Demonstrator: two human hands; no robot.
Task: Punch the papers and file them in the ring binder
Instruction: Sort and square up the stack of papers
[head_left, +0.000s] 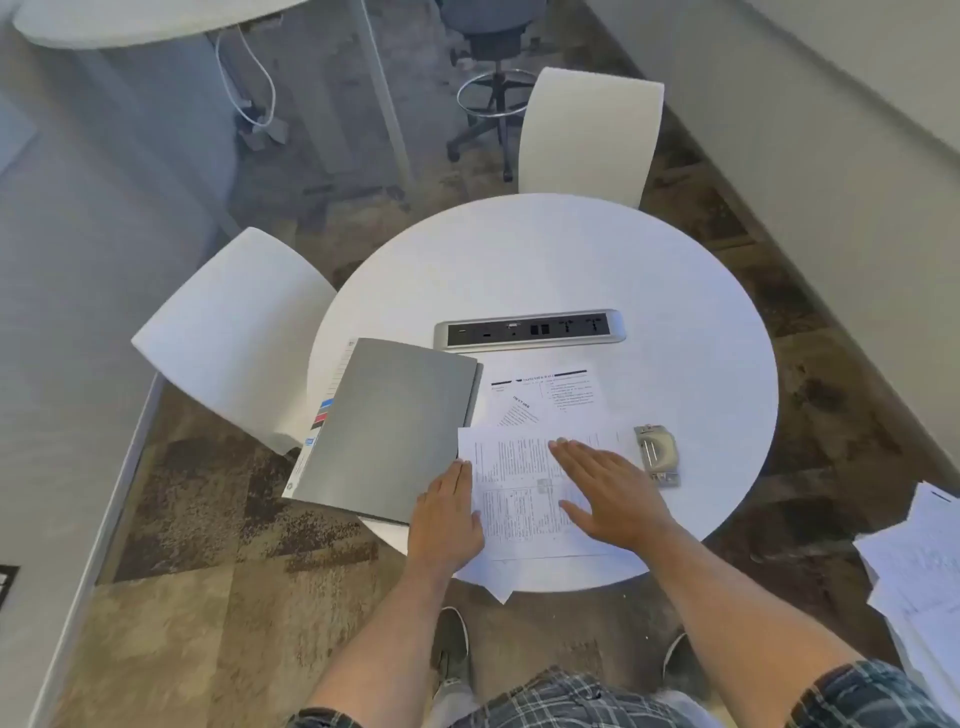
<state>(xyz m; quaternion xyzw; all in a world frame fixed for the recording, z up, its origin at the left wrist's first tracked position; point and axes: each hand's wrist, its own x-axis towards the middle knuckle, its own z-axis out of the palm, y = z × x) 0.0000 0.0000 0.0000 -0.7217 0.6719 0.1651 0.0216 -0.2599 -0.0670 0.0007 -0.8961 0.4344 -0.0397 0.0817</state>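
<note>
A white chair (234, 332) stands off the left edge of the round white surface (675, 312). On the surface's left side lies the closed grey ring binder (389, 426), its near-left corner hanging past the edge and coloured index tabs showing along its left side. Just right of it, the left hand (447, 514) rests with straight fingers flat on the left edge of the printed papers (519, 483), gripping nothing. The papers lie in a loose, skewed stack at the near edge of the surface, one corner sticking out over it, and further sheets fan out behind toward the centre. The right hand (608, 493) presses flat on the stack, fingers straight and together, holding nothing. Beyond the papers, a power socket strip (530, 328) is set into the surface's middle. Just right of the papers sits the metal hole punch (657, 453). Off the right edge lies another heap of loose sheets (919, 561).
</note>
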